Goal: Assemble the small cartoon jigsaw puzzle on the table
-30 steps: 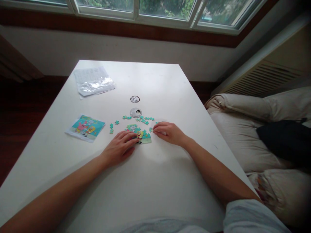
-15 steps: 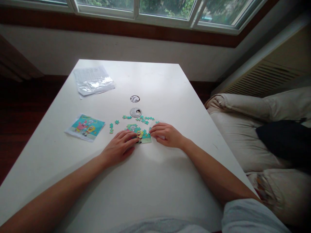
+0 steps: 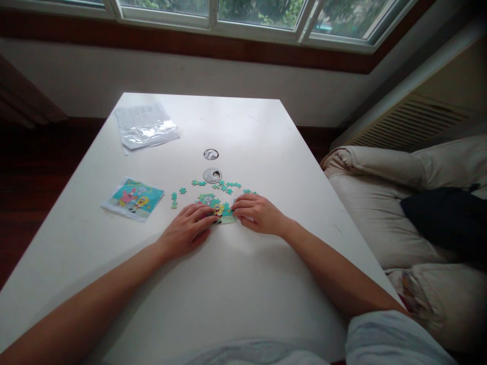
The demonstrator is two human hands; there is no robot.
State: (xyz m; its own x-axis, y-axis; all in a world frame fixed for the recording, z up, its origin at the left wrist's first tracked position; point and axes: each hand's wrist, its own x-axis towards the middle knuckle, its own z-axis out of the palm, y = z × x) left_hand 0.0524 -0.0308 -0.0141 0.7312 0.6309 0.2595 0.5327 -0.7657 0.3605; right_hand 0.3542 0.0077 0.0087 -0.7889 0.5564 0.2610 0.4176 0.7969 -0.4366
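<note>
A partly joined jigsaw puzzle (image 3: 219, 209) with a yellow cartoon figure on a teal ground lies flat on the white table. My left hand (image 3: 187, 227) rests over its left side, fingers close together and bent onto it, covering part of the picture. At the puzzle's right edge, my right hand (image 3: 258, 213) has its fingertips pinched on what looks like a small teal puzzle piece, mostly hidden by the fingers. Loose teal puzzle pieces (image 3: 228, 186) lie in an arc beyond the puzzle, with several more puzzle pieces (image 3: 174, 199) to the left.
A picture sheet in a clear bag (image 3: 137, 198) with the same cartoon figures lies left of the puzzle. Farther back are a plastic sleeve with papers (image 3: 146, 126) and two round inset holes, the nearer with a grey cover (image 3: 212, 175). A beige sofa (image 3: 361, 213) stands right of the table.
My right hand has moved slightly left, closer against the puzzle's right edge, uncovering loose pieces behind it. My left hand stays in place on the puzzle.
</note>
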